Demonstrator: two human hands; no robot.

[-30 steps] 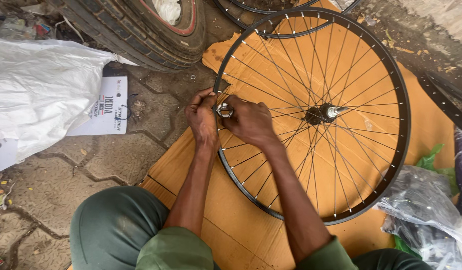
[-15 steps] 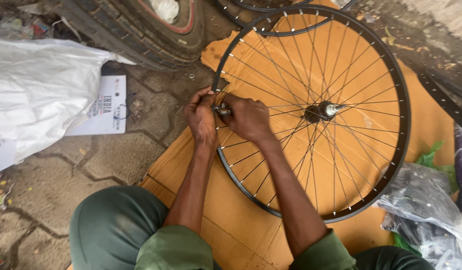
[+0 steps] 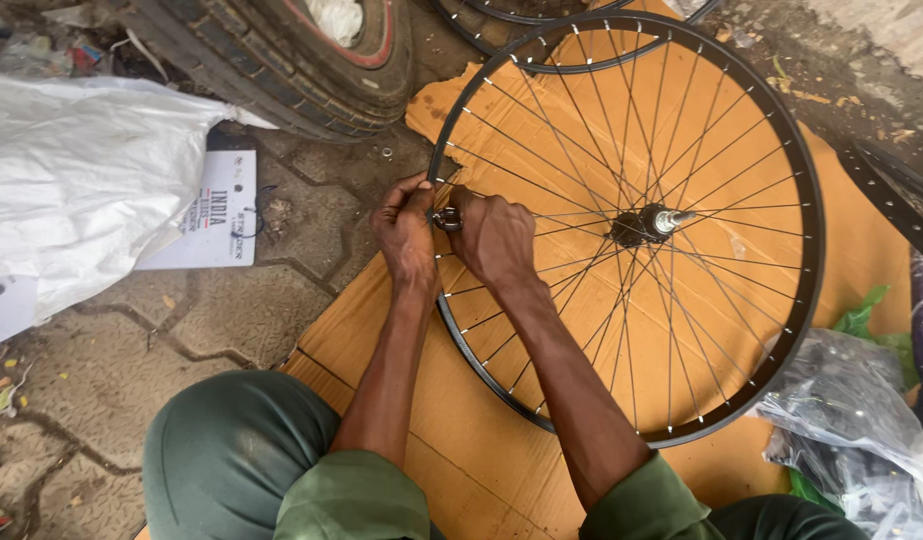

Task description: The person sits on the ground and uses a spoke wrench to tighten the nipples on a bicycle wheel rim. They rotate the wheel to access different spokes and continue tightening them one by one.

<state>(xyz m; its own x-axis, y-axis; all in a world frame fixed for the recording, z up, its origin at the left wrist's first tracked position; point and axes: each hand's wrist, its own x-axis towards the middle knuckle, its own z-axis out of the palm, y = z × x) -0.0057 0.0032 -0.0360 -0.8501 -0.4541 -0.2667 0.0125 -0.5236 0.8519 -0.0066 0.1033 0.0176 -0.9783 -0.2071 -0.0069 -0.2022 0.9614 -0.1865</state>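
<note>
Both hands, left hand and right hand, pinch a small metal spoke tool at the black spoked bicycle wheel rim, which lies flat on orange cardboard for steadiness.

Bare forearms, rolled green sleeves, seemingly matching green trousers, ringless hands.

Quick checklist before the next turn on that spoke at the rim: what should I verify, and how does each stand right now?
1. Both hands at the rim: ok, left hand and right hand meet there.
2. Small metal tool held: ok, pinched between both hands.
3. Tool seated on a nipple: cannot tell, fingers hide it.
4. Wheel lies on the cardboard: ok.
5. Hub unobstructed: ok.
</note>
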